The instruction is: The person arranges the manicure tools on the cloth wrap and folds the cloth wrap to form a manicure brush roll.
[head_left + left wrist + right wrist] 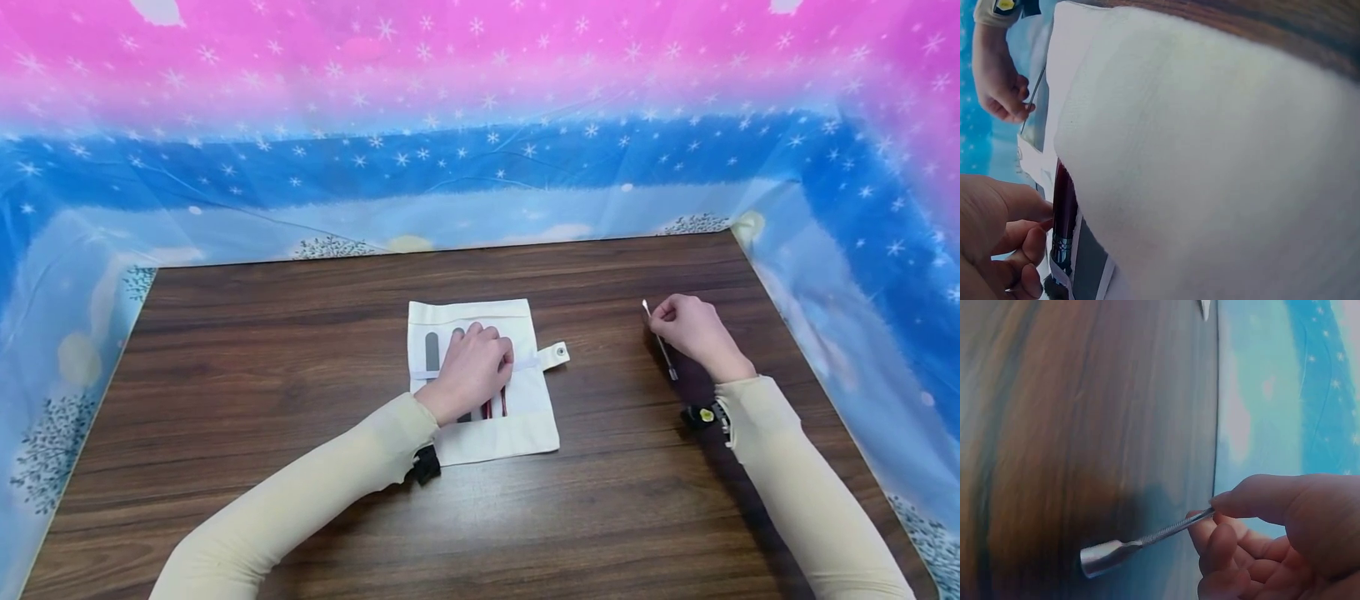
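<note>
While the left hand (474, 367) arches over a pouch (502, 435), grip unclear, the right hand (696, 332) pinches a tool (1150, 538).

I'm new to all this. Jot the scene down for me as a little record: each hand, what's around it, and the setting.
Left hand: over the white pouch, at a dark red handle; whether it grips it is unclear
Right hand: pinches a slim metal tool with one broadened end
Pouch: lies open, strap toward the right hand
Also in pouch: grey strip
Surface: dark wood-grain table
Backdrop: pink-and-blue snowflake cloth
</note>
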Motion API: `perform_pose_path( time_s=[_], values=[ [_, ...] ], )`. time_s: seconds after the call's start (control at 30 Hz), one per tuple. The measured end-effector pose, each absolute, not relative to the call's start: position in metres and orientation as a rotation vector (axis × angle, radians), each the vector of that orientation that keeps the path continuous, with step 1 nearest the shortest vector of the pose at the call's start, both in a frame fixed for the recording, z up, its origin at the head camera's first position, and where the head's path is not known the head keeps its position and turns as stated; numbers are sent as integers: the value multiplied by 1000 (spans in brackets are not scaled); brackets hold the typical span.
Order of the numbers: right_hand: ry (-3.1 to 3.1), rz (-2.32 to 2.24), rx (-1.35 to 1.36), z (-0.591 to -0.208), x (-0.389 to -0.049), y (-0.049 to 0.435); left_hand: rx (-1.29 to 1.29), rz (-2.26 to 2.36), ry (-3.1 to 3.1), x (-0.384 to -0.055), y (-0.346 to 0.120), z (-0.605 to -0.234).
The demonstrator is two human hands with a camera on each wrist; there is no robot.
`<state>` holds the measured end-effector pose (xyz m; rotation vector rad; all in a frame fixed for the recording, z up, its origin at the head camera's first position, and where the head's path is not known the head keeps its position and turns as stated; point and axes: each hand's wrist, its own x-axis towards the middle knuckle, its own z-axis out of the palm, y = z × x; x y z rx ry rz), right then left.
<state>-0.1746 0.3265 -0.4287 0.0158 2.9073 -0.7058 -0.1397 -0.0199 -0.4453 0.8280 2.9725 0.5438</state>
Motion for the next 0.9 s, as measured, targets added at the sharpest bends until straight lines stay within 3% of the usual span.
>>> perform_pose_path(
  time_s=[0.9],
  values=[
    [2894,-1041,-139,-410,-182,240,800,599,2950,-144,-19,-443]
  ],
)
